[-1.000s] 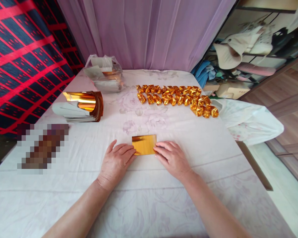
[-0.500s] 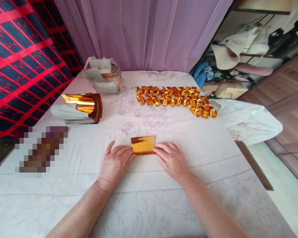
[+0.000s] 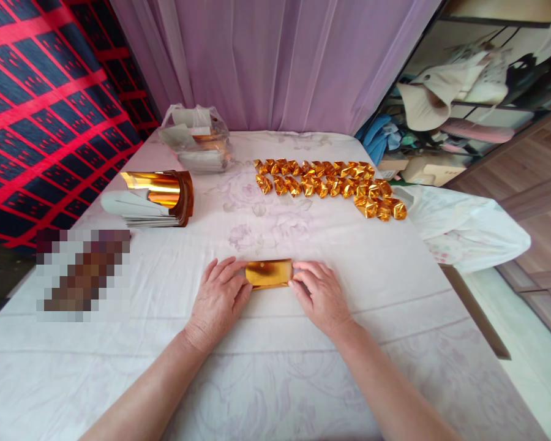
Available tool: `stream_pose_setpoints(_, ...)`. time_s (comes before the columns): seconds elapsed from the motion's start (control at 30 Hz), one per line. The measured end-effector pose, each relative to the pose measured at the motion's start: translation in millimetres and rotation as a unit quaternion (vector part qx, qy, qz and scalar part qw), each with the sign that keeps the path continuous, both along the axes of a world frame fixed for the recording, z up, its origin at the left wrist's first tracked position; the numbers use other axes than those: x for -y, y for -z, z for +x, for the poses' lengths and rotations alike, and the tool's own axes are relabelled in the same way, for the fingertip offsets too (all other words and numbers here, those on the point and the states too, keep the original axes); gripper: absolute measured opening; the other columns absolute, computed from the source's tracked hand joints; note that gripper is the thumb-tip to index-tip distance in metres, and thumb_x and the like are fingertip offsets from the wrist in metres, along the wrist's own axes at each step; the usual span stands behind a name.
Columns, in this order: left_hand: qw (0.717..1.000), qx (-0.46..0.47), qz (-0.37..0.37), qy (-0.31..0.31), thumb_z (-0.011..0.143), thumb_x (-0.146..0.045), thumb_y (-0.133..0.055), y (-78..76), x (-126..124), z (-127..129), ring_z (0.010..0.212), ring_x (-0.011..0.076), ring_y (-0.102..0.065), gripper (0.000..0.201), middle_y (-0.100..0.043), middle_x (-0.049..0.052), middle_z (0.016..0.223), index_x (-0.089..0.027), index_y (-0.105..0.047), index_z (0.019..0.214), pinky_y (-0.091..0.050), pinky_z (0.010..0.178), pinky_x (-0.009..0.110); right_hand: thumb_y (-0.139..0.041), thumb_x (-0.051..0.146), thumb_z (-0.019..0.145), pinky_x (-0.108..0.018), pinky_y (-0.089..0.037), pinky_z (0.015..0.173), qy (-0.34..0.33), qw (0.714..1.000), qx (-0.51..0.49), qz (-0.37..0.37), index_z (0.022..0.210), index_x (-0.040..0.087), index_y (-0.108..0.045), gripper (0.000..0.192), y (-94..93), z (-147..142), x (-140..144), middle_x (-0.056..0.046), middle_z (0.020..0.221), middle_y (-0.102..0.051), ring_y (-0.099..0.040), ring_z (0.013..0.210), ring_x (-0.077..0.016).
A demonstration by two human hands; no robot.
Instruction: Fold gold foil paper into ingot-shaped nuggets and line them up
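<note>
Gold foil sheet (image 3: 269, 273): thin, light, crease-prone, probably slippery; pinching at both short ends, left hand (image 3: 218, 301) and right hand (image 3: 320, 296) grips clenched on it.

Two hands, left hand (image 3: 218, 300) and right hand (image 3: 320, 296). One gold foil strip (image 3: 269, 273) between them. One stack of gold sheets (image 3: 153, 198). One plastic bag (image 3: 196, 138). Roughly thirty folded gold pieces (image 3: 330, 185) in two rows.
</note>
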State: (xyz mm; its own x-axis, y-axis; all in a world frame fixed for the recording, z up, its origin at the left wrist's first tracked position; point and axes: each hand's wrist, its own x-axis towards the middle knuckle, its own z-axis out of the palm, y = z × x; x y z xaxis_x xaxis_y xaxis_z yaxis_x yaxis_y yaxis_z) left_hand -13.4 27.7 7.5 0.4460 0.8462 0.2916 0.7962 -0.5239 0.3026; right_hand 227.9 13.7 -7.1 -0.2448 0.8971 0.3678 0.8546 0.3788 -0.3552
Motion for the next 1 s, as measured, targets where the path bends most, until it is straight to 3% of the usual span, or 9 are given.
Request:
stream_pose_setpoints(0.1, 1.000, 0.010, 0.018, 0.003, 0.095, -0.025, -0.049, 0.3, -0.7, -0.5, 0.121, 0.0300, -0.054, 0.020, -0.065, 0.010, 0.124, -0.019, -0.067, 0.089, -0.039, 0.105, 0.056, -0.050, 0.028, 0.095, -0.037, -0.042, 0.082, 0.009, 1.000, 0.009, 0.003, 0.080, 0.021, -0.064, 0.022, 0.7, -1.2, -0.7, -0.007, 0.106, -0.068, -0.059, 0.097, -0.0225)
stream_pose_setpoints(0.23, 0.995, 0.020, 0.098, 0.021, 0.095, -0.020, -0.051, -3.2, 3.7, 2.2, 0.118, 0.0288, -0.056, 0.021, -0.065, 0.011, 0.124, -0.018, -0.063, 0.112, -0.042, 0.102, 0.054, -0.051, 0.027, 0.094, -0.037, -0.042, 0.080, 0.016, 1.000, 0.014, 0.007, 0.079, 0.022, -0.063, 0.020, -0.7, -3.8, -1.1, -0.007, 0.105, -0.068, -0.059, 0.095, -0.0229)
stream_pose_setpoints(0.37, 0.984, 0.030, 0.151, 0.093, 0.093, -0.013, -0.055, -6.0, 18.8, 13.7, 0.107, 0.0226, -0.060, 0.023, -0.070, 0.006, 0.112, -0.020, -0.064, 0.114, -0.044, 0.101, 0.045, -0.052, 0.025, 0.093, -0.038, -0.042, 0.081, 0.018, 1.000, 0.014, 0.000, 0.081, 0.022, -0.063, 0.017, -1.3, -5.6, -1.6, -0.007, 0.106, -0.068, -0.059, 0.096, -0.0233)
stream_pose_setpoints(0.43, 0.979, 0.028, 0.147, 0.139, 0.094, -0.015, -0.054, -4.6, 26.8, 20.6, 0.105, 0.0211, -0.061, 0.022, -0.071, 0.006, 0.111, -0.017, -0.064, 0.113, -0.046, 0.099, 0.040, -0.052, 0.025, 0.093, -0.038, -0.042, 0.081, 0.020, 1.000, 0.011, -0.001, 0.082, 0.022, -0.063, 0.016, -0.9, -5.8, -1.8, -0.007, 0.106, -0.068, -0.059, 0.097, -0.0233)
stream_pose_setpoints(0.63, 0.983, -0.036, 0.126, 0.132, 0.098, -0.026, -0.048, 4.5, 36.9, 29.8, 0.118, 0.0283, -0.057, 0.034, -0.065, 0.013, 0.127, -0.007, -0.061, 0.123, -0.047, 0.101, 0.044, -0.054, 0.025, 0.093, -0.037, -0.042, 0.082, 0.019, 1.000, 0.007, -0.001, 0.081, 0.021, -0.063, 0.015, -0.5, -5.1, -2.1, -0.007, 0.106, -0.068, -0.059, 0.097, -0.0224)
stream_pose_setpoints(1.0, 0.984, -0.093, 0.086, 0.122, 0.099, -0.043, -0.043, 9.7, 43.6, 31.1, 0.134, 0.0280, -0.046, 0.051, -0.055, 0.013, 0.141, -0.010, -0.052, 0.136, -0.038, 0.111, 0.044, -0.056, 0.024, 0.091, -0.037, -0.042, 0.081, 0.022, 1.000, 0.005, -0.001, 0.079, 0.022, -0.062, 0.014, -1.8, -5.7, -2.2, -0.007, 0.105, -0.069, -0.059, 0.097, -0.0229)
